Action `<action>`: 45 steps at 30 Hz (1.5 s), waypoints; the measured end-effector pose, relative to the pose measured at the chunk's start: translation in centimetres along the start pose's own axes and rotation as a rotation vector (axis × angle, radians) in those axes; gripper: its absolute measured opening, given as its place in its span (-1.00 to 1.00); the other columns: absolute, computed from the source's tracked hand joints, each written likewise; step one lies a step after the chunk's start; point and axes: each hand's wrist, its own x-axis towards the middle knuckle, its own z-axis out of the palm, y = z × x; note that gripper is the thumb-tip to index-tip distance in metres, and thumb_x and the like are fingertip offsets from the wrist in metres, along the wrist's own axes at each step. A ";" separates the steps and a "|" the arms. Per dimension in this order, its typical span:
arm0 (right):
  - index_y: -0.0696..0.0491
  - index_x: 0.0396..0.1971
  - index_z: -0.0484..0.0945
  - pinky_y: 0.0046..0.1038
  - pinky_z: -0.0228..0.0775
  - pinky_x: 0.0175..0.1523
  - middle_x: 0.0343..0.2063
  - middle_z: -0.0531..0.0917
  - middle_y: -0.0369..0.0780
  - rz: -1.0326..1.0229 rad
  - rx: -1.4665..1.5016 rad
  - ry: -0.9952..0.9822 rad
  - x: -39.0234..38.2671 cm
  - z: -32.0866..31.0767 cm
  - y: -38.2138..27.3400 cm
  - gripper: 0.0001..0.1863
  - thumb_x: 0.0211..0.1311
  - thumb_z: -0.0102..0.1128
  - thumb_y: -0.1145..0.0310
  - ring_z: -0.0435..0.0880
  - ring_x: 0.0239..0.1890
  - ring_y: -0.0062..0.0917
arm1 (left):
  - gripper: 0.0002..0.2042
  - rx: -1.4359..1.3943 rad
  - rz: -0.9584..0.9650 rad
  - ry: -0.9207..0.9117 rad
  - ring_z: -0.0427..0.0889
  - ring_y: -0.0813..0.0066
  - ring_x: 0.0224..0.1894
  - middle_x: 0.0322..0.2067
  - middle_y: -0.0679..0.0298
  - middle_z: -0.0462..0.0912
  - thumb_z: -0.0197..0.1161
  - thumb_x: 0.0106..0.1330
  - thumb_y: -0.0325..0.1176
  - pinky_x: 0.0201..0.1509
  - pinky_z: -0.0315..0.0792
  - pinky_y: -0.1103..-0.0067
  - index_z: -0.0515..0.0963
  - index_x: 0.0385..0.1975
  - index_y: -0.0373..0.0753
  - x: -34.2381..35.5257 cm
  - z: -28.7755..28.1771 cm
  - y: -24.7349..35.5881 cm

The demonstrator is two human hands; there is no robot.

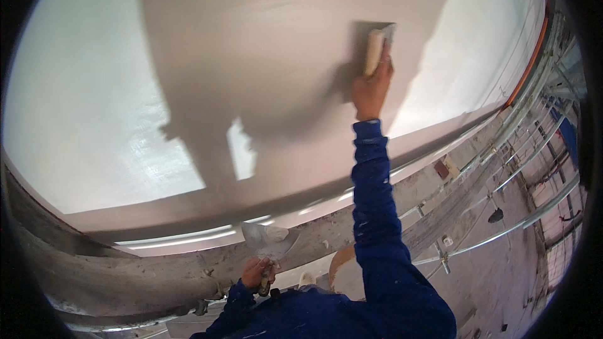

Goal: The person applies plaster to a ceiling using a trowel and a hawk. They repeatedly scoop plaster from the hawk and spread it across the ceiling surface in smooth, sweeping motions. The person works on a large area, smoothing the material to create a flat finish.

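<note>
My right hand [372,95] is stretched far up and wrapped around the pale handle of a plastering trowel [375,50]. The trowel's thin metal blade is at the smooth wall [276,63], seen nearly edge-on; whether it presses flat there I cannot tell. Low down near my body, my left hand [256,272] grips the handle of a wide putty knife [267,238]. Its broad blade points up toward the wall and carries whitish smears, perhaps plaster. A large shadow of my body and arm darkens the middle of the wall.
Metal scaffold tubes [483,176] run along the right side, above a dusty grey floor [483,263] with scattered bits. A grey plank or ledge [113,276] follows the wall's foot at the left. An orange-red strip [531,66] edges the wall at the far right.
</note>
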 end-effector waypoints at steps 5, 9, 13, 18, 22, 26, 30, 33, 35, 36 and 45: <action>-0.26 0.21 -0.05 -0.06 0.08 0.07 0.09 0.09 0.12 0.151 0.004 -0.062 -6.1 3.4 -11.0 -0.06 -0.26 0.07 0.66 0.15 0.08 0.04 | -0.58 0.039 0.004 0.058 0.38 0.51 -0.77 -0.76 0.22 0.43 -0.10 0.24 -0.07 -0.70 0.24 0.64 0.47 -0.48 -0.37 -0.9 -2.0 -0.4; -0.24 0.21 -0.08 -0.02 -0.04 0.10 0.10 0.03 0.12 0.228 0.017 -0.149 -9.3 4.6 -18.2 -0.07 -0.26 0.01 0.66 0.10 0.08 0.07 | -0.58 -0.043 0.078 0.045 0.38 0.51 -0.77 -0.78 0.21 0.42 -0.13 0.26 -0.07 -0.71 0.22 0.64 0.46 -0.44 -0.36 -1.8 -2.7 -0.3; -0.20 0.22 -0.11 0.02 -0.07 0.10 0.12 -0.01 0.12 0.238 0.038 -0.246 -11.7 5.3 -23.7 -0.07 -0.24 0.02 0.64 0.08 0.09 0.08 | -0.59 -0.070 0.103 0.083 0.37 0.49 -0.78 -0.79 0.21 0.41 -0.10 0.25 -0.07 -0.71 0.23 0.62 0.44 -0.50 -0.35 -1.7 -3.3 -1.5; -0.02 0.18 0.02 -0.28 0.19 0.02 0.00 0.25 0.08 0.058 0.483 -0.411 -13.7 2.5 -25.5 -0.17 -0.25 0.01 0.63 0.30 -0.03 -0.02 | -0.59 -0.093 0.107 0.151 0.37 0.50 -0.78 -0.79 0.20 0.40 -0.06 0.23 -0.07 -0.70 0.24 0.63 0.42 -0.56 -0.36 -2.9 -1.9 -0.2; 0.13 -0.19 0.34 -0.52 0.37 -0.34 -0.47 0.46 -0.28 0.610 1.091 -0.770 -16.1 -1.5 -16.8 -0.48 -0.36 0.09 0.59 0.48 -0.43 -0.57 | -0.60 -0.049 0.246 0.116 0.36 0.51 -0.77 -0.78 0.21 0.40 -0.08 0.25 -0.11 -0.69 0.24 0.65 0.43 -0.53 -0.40 -3.8 0.3 2.3; 0.16 -0.30 0.42 -0.47 0.39 -0.24 -0.40 0.50 -0.22 0.463 0.866 -0.661 -15.8 -9.6 -8.2 -0.57 -0.39 0.08 0.60 0.50 -0.31 -0.47 | -0.56 -0.098 0.287 0.053 0.36 0.56 -0.76 -0.79 0.24 0.41 -0.08 0.22 -0.05 -0.66 0.23 0.68 0.45 -0.49 -0.41 -4.1 2.0 2.8; 0.15 -0.28 0.44 -0.39 0.38 -0.14 -0.30 0.52 -0.18 0.924 1.474 -0.507 -17.8 -12.9 -5.9 -0.52 -0.44 0.08 0.64 0.51 -0.21 -0.35 | -0.54 -0.026 0.305 -0.021 0.36 0.59 -0.75 -0.79 0.28 0.41 -0.08 0.21 -0.01 -0.66 0.23 0.69 0.46 -0.50 -0.39 -3.5 3.8 6.3; 0.14 -0.26 0.45 -0.41 0.34 -0.08 -0.26 0.52 -0.18 0.963 1.572 -0.584 -18.6 -15.2 -3.9 -0.52 -0.40 0.06 0.68 0.49 -0.16 -0.35 | -0.55 0.160 0.406 -0.113 0.38 0.60 -0.74 -0.78 0.29 0.43 -0.10 0.22 -0.02 -0.66 0.24 0.69 0.47 -0.50 -0.37 -0.9 5.8 8.0; 0.13 -0.23 0.44 -0.53 0.33 -0.10 -0.29 0.52 -0.26 -0.004 0.165 -0.959 -18.7 -16.7 -3.1 -0.53 -0.35 0.05 0.67 0.50 -0.20 -0.48 | -0.58 0.097 0.362 -0.116 0.39 0.59 -0.74 -0.74 0.25 0.46 -0.10 0.22 -0.06 -0.67 0.26 0.69 0.47 -0.48 -0.37 -0.3 7.4 8.4; 0.13 -0.22 0.44 -0.56 0.33 -0.10 -0.30 0.52 -0.28 0.210 0.440 -1.050 -18.5 -17.1 -3.2 -0.53 -0.34 0.05 0.65 0.50 -0.22 -0.51 | -0.59 0.053 0.342 -0.137 0.39 0.58 -0.74 -0.71 0.23 0.47 -0.09 0.22 -0.08 -0.66 0.26 0.69 0.46 -0.46 -0.38 -0.1 8.2 8.9; 0.15 -0.28 0.41 -0.51 0.35 -0.23 -0.41 0.50 -0.29 0.923 0.583 -0.895 -18.2 -21.4 9.4 -0.62 -0.27 0.16 0.58 0.50 -0.33 -0.53 | -0.55 -0.150 0.385 0.022 0.41 0.48 -0.76 -0.56 0.11 0.46 0.06 0.14 -0.07 -0.76 0.28 0.62 0.34 -0.30 -0.46 3.1 9.7 7.9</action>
